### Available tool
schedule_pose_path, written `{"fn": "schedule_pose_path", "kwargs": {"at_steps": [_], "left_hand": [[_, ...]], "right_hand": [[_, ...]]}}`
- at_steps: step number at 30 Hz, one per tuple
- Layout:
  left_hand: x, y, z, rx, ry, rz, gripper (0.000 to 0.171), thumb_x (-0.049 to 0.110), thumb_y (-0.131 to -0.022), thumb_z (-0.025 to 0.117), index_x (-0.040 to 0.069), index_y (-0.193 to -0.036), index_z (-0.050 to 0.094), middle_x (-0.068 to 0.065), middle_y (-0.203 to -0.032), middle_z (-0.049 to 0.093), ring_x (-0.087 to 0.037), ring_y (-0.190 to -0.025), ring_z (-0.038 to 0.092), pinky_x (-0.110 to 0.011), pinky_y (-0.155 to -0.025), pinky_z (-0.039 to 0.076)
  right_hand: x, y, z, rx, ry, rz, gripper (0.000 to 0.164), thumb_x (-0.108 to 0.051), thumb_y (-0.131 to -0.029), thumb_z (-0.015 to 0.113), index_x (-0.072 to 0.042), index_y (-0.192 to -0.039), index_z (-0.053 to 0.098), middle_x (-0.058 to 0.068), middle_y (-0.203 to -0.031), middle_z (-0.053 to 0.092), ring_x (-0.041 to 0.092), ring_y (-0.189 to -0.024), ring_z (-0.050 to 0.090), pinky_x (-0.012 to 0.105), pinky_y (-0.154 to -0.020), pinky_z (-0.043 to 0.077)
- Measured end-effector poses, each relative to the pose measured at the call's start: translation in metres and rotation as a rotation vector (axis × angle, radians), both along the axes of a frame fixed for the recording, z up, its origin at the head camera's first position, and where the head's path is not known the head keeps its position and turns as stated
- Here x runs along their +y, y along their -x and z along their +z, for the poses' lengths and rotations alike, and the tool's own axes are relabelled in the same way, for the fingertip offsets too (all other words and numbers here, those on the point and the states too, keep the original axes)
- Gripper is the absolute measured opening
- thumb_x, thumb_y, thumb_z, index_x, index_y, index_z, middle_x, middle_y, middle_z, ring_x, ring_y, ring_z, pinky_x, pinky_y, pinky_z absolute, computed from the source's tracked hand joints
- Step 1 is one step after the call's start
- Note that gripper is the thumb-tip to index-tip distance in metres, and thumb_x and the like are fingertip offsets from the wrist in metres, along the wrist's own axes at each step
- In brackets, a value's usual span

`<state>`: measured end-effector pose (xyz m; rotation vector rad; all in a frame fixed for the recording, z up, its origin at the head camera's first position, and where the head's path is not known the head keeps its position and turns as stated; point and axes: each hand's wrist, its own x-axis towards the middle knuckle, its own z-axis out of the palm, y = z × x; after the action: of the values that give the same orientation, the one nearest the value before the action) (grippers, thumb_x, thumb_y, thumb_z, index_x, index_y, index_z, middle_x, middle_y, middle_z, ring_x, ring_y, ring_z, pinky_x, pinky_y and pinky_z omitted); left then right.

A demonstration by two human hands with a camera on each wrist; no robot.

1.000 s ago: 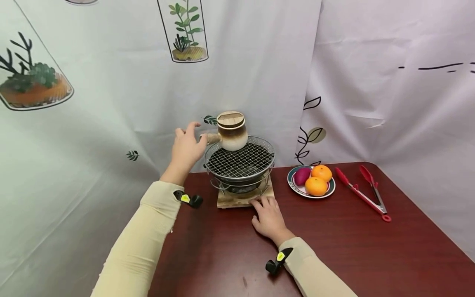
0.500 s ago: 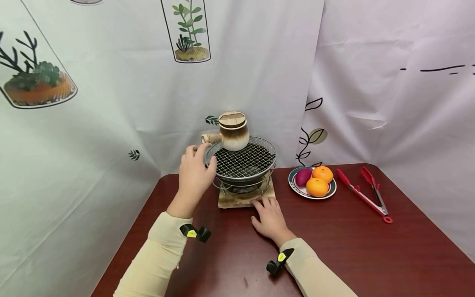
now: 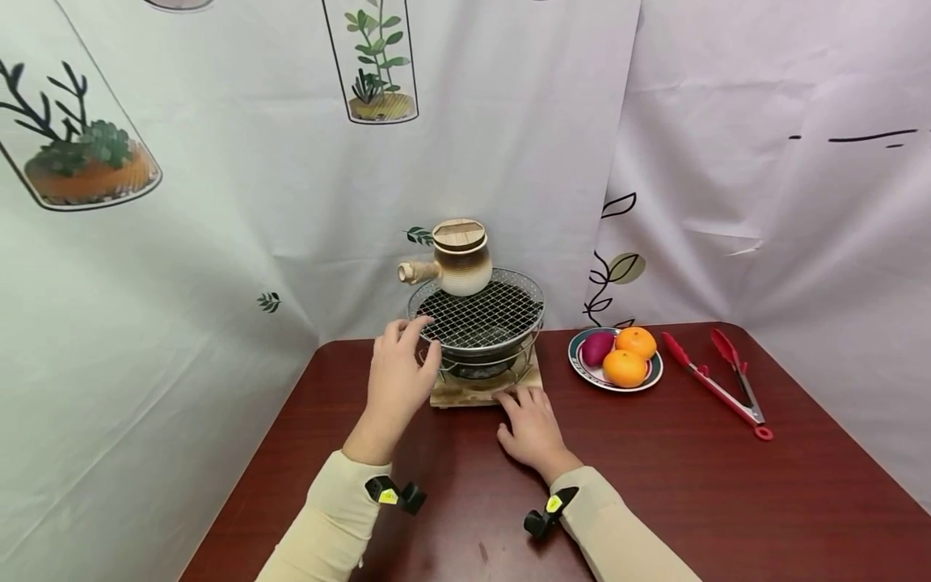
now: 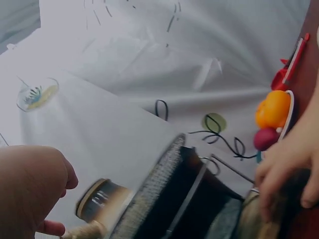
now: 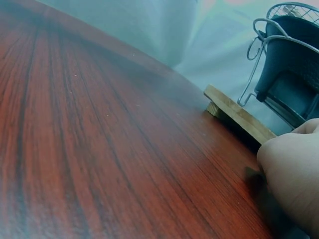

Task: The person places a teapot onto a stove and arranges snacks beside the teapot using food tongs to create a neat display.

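The pot (image 3: 465, 267) sits at eleven o'clock on the grill (image 3: 502, 315); left hand (image 3: 396, 376) loosely spread, empty, near eight; right hand (image 3: 534, 428) relaxed against the board (image 3: 461, 394); bumping the handle (image 3: 419, 272) could topple the pot.

A: Pot (image 3: 468, 273) status?
B: Upright on the grill (image 3: 483, 323), toward the back. Brown top fading to cream, ribbed. Wooden lid (image 3: 460, 233) on, wrapped side handle (image 3: 419, 272) pointing left from where I stand.
A: Grill?
B: Round, level. Dark mesh, perforated metal rim, black bowl (image 5: 289, 64) underneath, wire stand (image 5: 253, 74).
A: Base?
B: Pale wooden board (image 3: 452, 395), flat on the table (image 3: 625, 493), foot block (image 5: 213, 109) under one corner. Stand's on top of it.
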<state>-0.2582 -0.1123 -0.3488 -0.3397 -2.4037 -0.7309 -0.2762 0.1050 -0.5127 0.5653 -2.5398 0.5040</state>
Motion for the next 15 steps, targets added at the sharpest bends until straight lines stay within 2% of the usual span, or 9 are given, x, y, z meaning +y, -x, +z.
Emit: {"fn": "schedule_pose_path", "kwargs": {"at_steps": [6,11,15], "left_hand": [[0.007,-0.001,-0.023,0.034,0.037,-0.015,0.035,0.024,-0.097,0.064,0.016,-0.131,0.065,-0.017,-0.124,0.055,-0.043,-0.103,0.054,-0.056,-0.085,0.047],[0.013,-0.003,-0.039,0.109,0.029,-0.033,0.030,0.021,-0.094,0.066,0.015,-0.123,0.069,-0.015,-0.116,0.058,-0.040,-0.094,0.057,-0.052,-0.079,0.050],[0.016,-0.005,-0.052,0.125,0.017,-0.060,0.025,0.017,-0.094,0.067,0.015,-0.118,0.071,-0.012,-0.113,0.059,-0.036,-0.091,0.058,-0.050,-0.076,0.051]], "right_hand": [[0.001,-0.001,0.001,-0.032,-0.002,0.000,0.048,-0.017,-0.081,0.069,-0.012,-0.129,0.065,0.012,-0.124,0.056,0.037,-0.113,0.047,0.054,-0.105,0.034],[0.001,-0.002,0.002,-0.028,-0.005,0.001,0.048,-0.018,-0.081,0.069,-0.012,-0.128,0.066,0.012,-0.124,0.057,0.037,-0.113,0.048,0.054,-0.105,0.034],[0.000,-0.002,0.003,-0.021,-0.003,0.005,0.048,-0.018,-0.080,0.069,-0.012,-0.128,0.066,0.012,-0.124,0.057,0.037,-0.112,0.048,0.054,-0.105,0.035]]}}
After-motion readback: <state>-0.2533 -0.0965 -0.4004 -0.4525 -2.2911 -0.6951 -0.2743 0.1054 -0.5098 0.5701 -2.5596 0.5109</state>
